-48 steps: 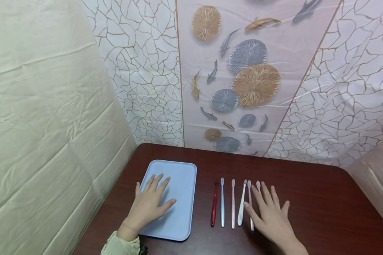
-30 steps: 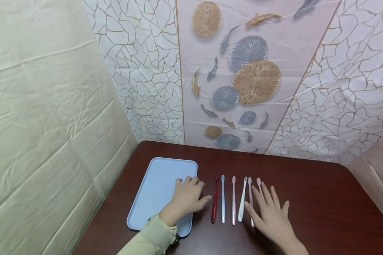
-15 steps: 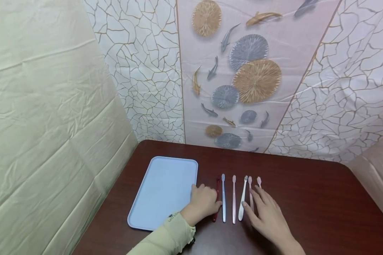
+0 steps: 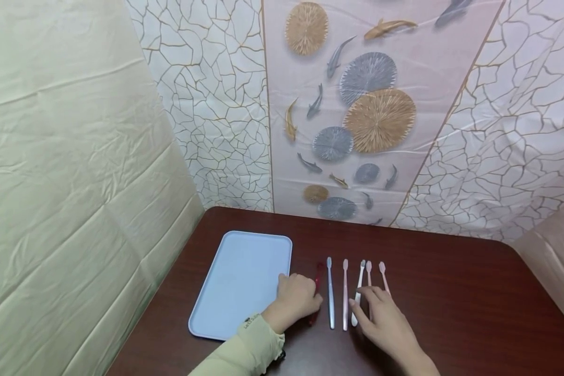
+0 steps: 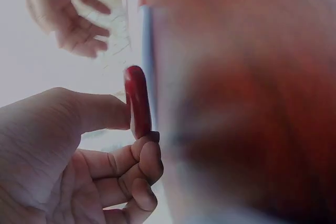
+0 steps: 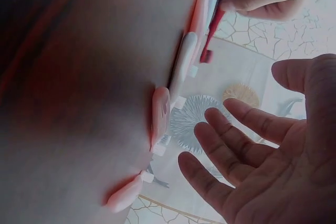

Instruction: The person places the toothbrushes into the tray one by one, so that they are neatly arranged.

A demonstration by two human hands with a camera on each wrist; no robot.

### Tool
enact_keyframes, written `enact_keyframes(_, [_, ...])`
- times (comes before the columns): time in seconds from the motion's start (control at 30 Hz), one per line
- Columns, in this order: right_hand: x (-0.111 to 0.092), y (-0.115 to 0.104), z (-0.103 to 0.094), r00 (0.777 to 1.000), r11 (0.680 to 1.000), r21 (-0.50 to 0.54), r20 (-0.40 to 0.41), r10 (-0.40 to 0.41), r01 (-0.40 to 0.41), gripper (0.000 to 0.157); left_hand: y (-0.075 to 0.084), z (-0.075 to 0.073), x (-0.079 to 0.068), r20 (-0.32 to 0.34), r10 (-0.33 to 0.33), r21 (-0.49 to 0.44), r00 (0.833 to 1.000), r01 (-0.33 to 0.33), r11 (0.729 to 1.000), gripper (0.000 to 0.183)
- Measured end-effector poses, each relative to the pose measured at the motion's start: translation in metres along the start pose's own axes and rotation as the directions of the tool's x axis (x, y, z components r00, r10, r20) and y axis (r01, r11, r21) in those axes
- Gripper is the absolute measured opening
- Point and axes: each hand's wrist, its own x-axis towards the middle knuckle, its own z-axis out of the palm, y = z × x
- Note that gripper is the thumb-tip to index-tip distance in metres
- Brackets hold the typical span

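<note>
My left hand [image 4: 297, 296] pinches the red toothbrush [image 5: 137, 100] between thumb and fingers, close by the tray's right edge. In the right wrist view the red toothbrush's head shows tilted past the hand. To its right lie a blue toothbrush [image 4: 330, 295], a pink toothbrush [image 4: 345, 297] and a white toothbrush [image 4: 360, 282] in a row. Two more pink toothbrushes lie at the row's right end, partly hidden by my right hand [image 4: 383, 321]. That hand hovers over the white one and its neighbours, fingers spread and loosely bent, holding nothing.
A light blue tray [image 4: 244, 282] lies on the left of the dark brown table [image 4: 470, 292]. Cloth curtains [image 4: 122, 209] stand along the left side and behind the table. The left sleeve [image 4: 249, 344] reaches in past the tray's near right corner.
My left hand has moved right from above the tray and taken hold of the red toothbrush, which has shifted slightly left. My right hand has moved a little left.
</note>
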Motion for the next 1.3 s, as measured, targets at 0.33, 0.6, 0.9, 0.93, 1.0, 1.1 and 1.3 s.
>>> enact_keyframes(0.33, [-0.001, 0.002, -0.001, 0.999, 1.000, -0.014, 0.031, 0.023, -0.023, 0.040, -0.065, -0.033, -0.021, -0.090, -0.112, -0.057, 0.990, 0.107, 0.993, 0.044])
enact_keyframes(0.6, [0.001, 0.001, -0.003, 0.998, 0.999, -0.004, 0.043, 0.035, -0.035, 0.037, -0.130, -0.041, -0.039, -0.027, -0.248, -0.053, 0.968, 0.246, 0.968, 0.038])
enact_keyframes(0.9, [0.001, 0.002, -0.002, 0.998, 1.000, -0.007, 0.048, 0.030, -0.029, 0.038, -0.172, -0.038, -0.053, 0.066, -0.351, -0.059, 0.934, 0.355, 0.933, 0.033])
enact_keyframes(0.93, [0.001, 0.002, -0.002, 0.998, 1.000, -0.007, 0.049, 0.030, -0.029, 0.038, -0.175, -0.037, -0.053, 0.077, -0.359, -0.057, 0.930, 0.364, 0.930, 0.033])
enact_keyframes(1.0, [0.001, 0.001, -0.002, 0.998, 1.000, -0.007, 0.051, 0.029, -0.028, 0.038, -0.178, -0.035, -0.055, 0.094, -0.373, -0.054, 0.923, 0.379, 0.924, 0.031])
enact_keyframes(1.1, [0.001, 0.000, -0.002, 0.998, 1.000, -0.008, 0.053, 0.029, -0.028, 0.038, -0.182, -0.034, -0.056, 0.106, -0.393, -0.052, 0.914, 0.400, 0.915, 0.029])
enact_keyframes(1.3, [0.002, -0.001, -0.001, 0.998, 1.000, -0.010, 0.057, 0.023, -0.022, 0.039, -0.186, -0.033, -0.059, 0.110, -0.422, -0.053, 0.900, 0.430, 0.901, 0.028])
